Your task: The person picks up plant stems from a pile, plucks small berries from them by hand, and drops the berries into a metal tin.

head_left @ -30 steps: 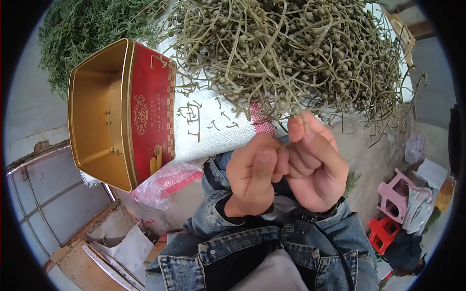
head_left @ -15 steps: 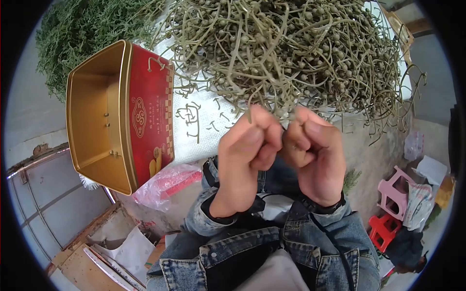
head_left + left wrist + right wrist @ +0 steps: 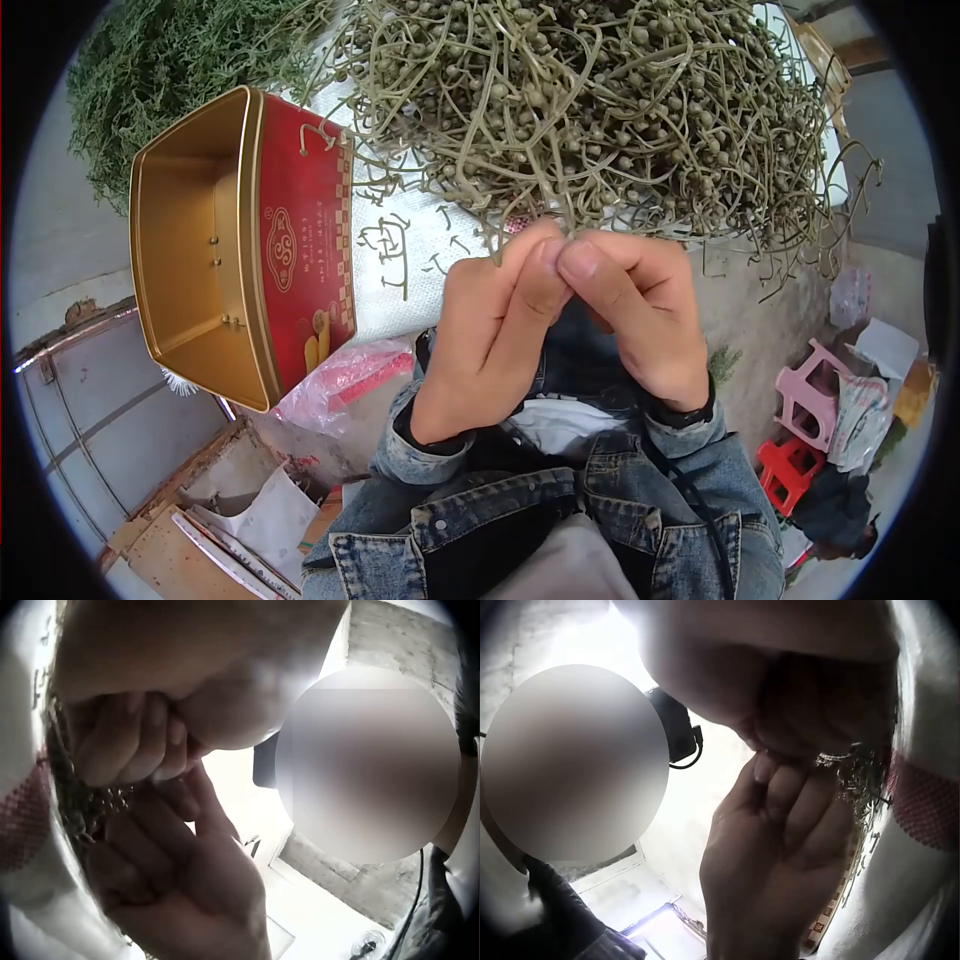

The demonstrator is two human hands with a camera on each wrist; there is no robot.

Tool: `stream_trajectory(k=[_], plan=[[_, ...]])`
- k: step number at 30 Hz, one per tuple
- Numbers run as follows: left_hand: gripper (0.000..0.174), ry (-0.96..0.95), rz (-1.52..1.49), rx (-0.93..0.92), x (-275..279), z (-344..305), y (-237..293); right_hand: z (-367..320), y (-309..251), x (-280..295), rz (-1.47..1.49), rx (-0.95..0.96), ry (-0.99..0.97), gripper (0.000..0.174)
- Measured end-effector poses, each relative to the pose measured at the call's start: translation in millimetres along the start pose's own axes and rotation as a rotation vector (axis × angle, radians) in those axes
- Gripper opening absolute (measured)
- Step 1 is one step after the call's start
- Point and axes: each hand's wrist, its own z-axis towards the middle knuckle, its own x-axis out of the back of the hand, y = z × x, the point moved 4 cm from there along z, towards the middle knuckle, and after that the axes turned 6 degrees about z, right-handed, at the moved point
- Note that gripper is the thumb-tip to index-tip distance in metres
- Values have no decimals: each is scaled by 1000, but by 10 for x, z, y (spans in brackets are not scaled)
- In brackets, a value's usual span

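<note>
Both hands meet tip to tip in front of a large heap of thin green-brown plant stems (image 3: 600,110) bearing small round pods. My left hand (image 3: 490,335) pinches between thumb and forefinger, and a short stem end (image 3: 497,250) pokes out beside its forefinger. Against it, my right hand (image 3: 645,315) pinches in the same way, the two thumb tips side by side. What lies between the fingertips is mostly hidden; a slim stem shows just above them. In the left wrist view the right hand's (image 3: 187,885) other fingers are curled inward.
Left stands a red and gold tin (image 3: 305,240), its gold inside facing sideways, on a white woven sack (image 3: 385,285) with black writing. Feathery green plants (image 3: 180,90) lie behind it. Pink (image 3: 808,395) and red stools (image 3: 790,473) stand at right; crumpled plastic (image 3: 345,385) lies below the tin.
The hands parted slightly and rose towards the heap, then came back together at the fingertips. The small pods seen at the right fingertips earlier are now out of sight.
</note>
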Motion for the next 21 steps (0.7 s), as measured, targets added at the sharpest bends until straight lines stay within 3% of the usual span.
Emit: stream_trajectory(k=[5, 8, 10, 13, 16, 21], plan=[[29, -71, 32, -113, 84, 17, 100, 21, 20, 74, -38, -58, -216, 37], [28, -117, 100, -48, 117, -3, 71, 64, 5, 121, 42, -80, -328, 34], [27, -139, 130, -12, 113, -11, 37, 80, -1, 113, 126, -94, -318, 32], [27, -113, 289, -237, 117, -11, 60, 102, -27, 56, 294, -118, -298, 30], [29, -151, 259, -187, 144, -8, 47, 109, -53, -7, 71, -119, -183, 37], [32, -158, 88, -102, 106, -4, 50, 141, -42, 65, 229, -174, -323, 23]])
